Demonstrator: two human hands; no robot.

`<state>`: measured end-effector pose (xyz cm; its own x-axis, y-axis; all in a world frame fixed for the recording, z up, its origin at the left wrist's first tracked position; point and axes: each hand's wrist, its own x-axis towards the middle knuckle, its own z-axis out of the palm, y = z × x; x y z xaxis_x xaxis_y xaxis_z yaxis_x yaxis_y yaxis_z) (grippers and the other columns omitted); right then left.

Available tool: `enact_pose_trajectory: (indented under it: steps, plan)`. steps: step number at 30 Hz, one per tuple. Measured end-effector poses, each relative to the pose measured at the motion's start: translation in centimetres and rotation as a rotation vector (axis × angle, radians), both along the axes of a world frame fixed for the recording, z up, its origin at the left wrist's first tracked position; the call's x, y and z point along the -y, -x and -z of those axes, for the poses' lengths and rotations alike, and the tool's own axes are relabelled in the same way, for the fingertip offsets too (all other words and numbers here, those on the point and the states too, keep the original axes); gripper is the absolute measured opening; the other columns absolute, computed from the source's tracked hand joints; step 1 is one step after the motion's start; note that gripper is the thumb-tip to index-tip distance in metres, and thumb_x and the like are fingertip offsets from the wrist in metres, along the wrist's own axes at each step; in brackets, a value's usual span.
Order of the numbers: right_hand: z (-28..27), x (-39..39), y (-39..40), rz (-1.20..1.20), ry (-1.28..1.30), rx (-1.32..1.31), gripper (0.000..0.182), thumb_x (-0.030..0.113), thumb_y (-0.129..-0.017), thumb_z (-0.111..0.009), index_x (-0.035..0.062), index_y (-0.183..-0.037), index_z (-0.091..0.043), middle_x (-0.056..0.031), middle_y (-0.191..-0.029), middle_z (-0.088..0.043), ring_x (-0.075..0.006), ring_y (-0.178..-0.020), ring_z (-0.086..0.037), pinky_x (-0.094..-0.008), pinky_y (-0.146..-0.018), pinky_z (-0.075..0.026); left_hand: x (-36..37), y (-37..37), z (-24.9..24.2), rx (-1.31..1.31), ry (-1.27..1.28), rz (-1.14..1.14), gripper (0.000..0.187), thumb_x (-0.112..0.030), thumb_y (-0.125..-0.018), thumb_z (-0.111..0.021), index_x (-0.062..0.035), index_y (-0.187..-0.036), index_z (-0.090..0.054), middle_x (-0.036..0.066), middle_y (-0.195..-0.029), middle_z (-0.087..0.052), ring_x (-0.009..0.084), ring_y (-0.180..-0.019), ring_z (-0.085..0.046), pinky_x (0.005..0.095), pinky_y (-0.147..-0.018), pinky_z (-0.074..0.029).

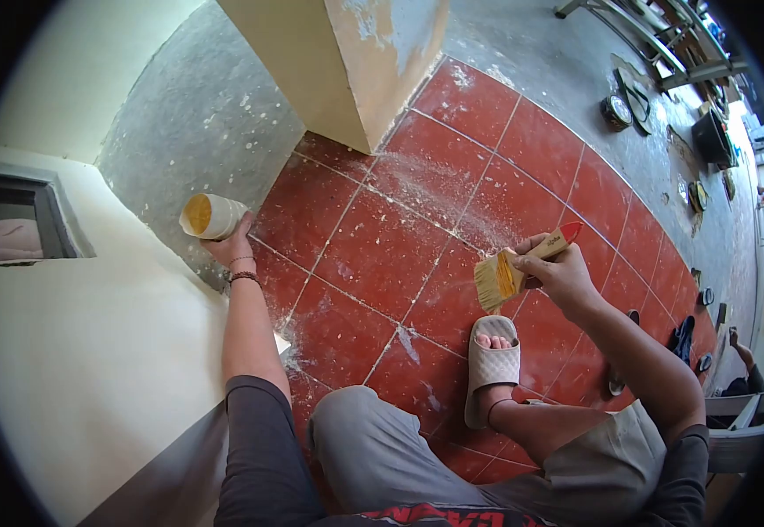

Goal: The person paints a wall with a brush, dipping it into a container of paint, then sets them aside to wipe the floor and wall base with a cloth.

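Observation:
My left hand [234,246] is closed around a white plastic tub [231,214], held tilted at the left over the grey floor. Yellowish residue coats the tub's inside. In my right hand [560,272] is a wide paintbrush [529,263] with a wooden handle, red at its end. Its pale bristles point down and left, with yellow colour on them near the handle. The brush hangs above the red tiles, just over my sandalled foot [493,356], apart from the tub.
Red floor tiles [347,263] carry scattered pale dust and flakes. A peeling pillar [347,70] rises ahead, and a cream wall [109,351] with a small framed opening [26,215] is at left. A flip-flop [633,99] and metal-legged furniture [707,70] are at right, with people beyond.

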<state>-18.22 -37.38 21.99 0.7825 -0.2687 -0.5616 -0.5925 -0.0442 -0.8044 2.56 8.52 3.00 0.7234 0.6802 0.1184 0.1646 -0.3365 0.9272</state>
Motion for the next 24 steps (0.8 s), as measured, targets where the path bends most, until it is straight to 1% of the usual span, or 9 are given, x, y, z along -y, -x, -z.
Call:
enact_pose_trajectory:
  steps: [6, 11, 13, 15, 17, 19, 20, 22, 24]
  plan:
    - [1.1, 1.6, 0.7, -0.071, 0.129, -0.067, 0.018, 0.010, -0.085, -0.070, -0.0030, -0.097, -0.065, -0.0110, -0.088, -0.069, -0.0162, -0.079, -0.068, -0.0308, -0.067, -0.058, -1.8, -1.2, 0.8, -0.026, -0.088, -0.022, 0.104, -0.026, -0.050, -0.096, 0.0009, -0.134, -0.042, 0.017, -0.131, -0.057, 0.0302, -0.121, -0.055, 0.0399, -0.107, -0.040]
    - [0.9, 1.9, 0.5, -0.055, 0.132, 0.011, 0.019, 0.011, -0.085, -0.071, -0.0026, -0.096, -0.066, -0.0105, -0.088, -0.069, -0.0160, -0.079, -0.068, -0.0307, -0.067, -0.058, -0.4, -0.8, -0.6, -0.093, -0.228, -0.111, 0.099, -0.031, -0.050, -0.096, -0.0003, -0.131, -0.049, 0.016, -0.124, -0.063, 0.0298, -0.114, -0.060, 0.0402, -0.103, -0.044]
    - [0.0, 1.2, -0.3, -0.034, 0.129, 0.010, 0.020, 0.011, -0.085, -0.070, -0.0025, -0.099, -0.065, -0.0105, -0.089, -0.069, -0.0169, -0.081, -0.069, -0.0309, -0.069, -0.058, 0.6, -0.8, -0.9, 0.092, -0.242, -0.100, 0.101, -0.033, -0.049, -0.095, -0.0008, -0.132, -0.049, 0.016, -0.122, -0.064, 0.0307, -0.112, -0.062, 0.0405, -0.099, -0.047]
    - [-1.0, 0.2, -1.2, 0.046, -0.048, 0.055, 0.024, 0.011, -0.086, -0.070, -0.0016, -0.104, -0.063, -0.0107, -0.094, -0.068, -0.0183, -0.082, -0.069, -0.0313, -0.071, -0.059, 2.3, 0.2, -2.0, 0.032, -0.296, -0.152, 0.101, -0.033, -0.050, -0.095, 0.0002, -0.132, -0.048, 0.016, -0.122, -0.063, 0.0307, -0.112, -0.062, 0.0401, -0.098, -0.048]
    - [-1.5, -1.1, -2.2, 0.104, -0.202, 0.097, 0.027, 0.013, -0.088, -0.070, 0.0031, -0.109, -0.055, -0.0068, -0.098, -0.063, -0.0185, -0.088, -0.067, -0.0320, -0.077, -0.059, 4.7, 1.8, -1.4, 0.213, -0.163, 0.138, 0.099, -0.031, -0.051, -0.095, -0.0002, -0.133, -0.048, 0.017, -0.124, -0.062, 0.0306, -0.113, -0.062, 0.0401, -0.099, -0.048]
    - [-1.0, -2.1, -3.3, 0.092, -0.393, 0.147, 0.027, 0.017, -0.090, -0.070, 0.0037, -0.109, -0.056, -0.0061, -0.099, -0.063, -0.0181, -0.089, -0.067, -0.0323, -0.077, -0.059, 7.9, 4.6, -2.4, 0.147, -0.096, 0.193, 0.096, -0.029, -0.053, -0.094, -0.0004, -0.132, -0.049, 0.017, -0.125, -0.061, 0.0308, -0.113, -0.062, 0.0410, -0.099, -0.048]
    - [-1.3, -3.1, -4.0, 0.089, -0.527, 0.180, 0.027, 0.018, -0.090, -0.070, 0.0037, -0.109, -0.056, -0.0059, -0.100, -0.063, -0.0180, -0.089, -0.067, -0.0324, -0.077, -0.059, 8.9, 5.8, -2.5, 0.061, -0.175, 0.243, 0.094, -0.028, -0.054, -0.094, -0.0011, -0.132, -0.050, 0.017, -0.125, -0.062, 0.0306, -0.113, -0.062, 0.0411, -0.099, -0.048]
    - [-2.3, -5.3, -4.9, 0.112, -0.583, 0.180, 0.025, 0.021, -0.092, -0.068, 0.0038, -0.107, -0.058, -0.0055, -0.100, -0.063, -0.0175, -0.088, -0.067, -0.0308, -0.076, -0.060, 11.2, 8.3, -3.5, -0.038, -0.209, 0.312, 0.087, -0.027, -0.055, -0.093, -0.0027, -0.129, -0.053, 0.016, -0.124, -0.063, 0.0306, -0.113, -0.061, 0.0419, -0.099, -0.048]
    - [-2.5, -7.1, -5.7, 0.109, -0.569, 0.126, 0.024, 0.023, -0.092, -0.068, 0.0030, -0.104, -0.060, -0.0053, -0.098, -0.064, -0.0168, -0.088, -0.067, -0.0283, -0.074, -0.060, 10.2, 9.3, -0.7, -0.070, -0.246, 0.333, 0.086, -0.028, -0.055, -0.093, -0.0033, -0.129, -0.054, 0.016, -0.123, -0.063, 0.0310, -0.113, -0.061, 0.0423, -0.099, -0.048]
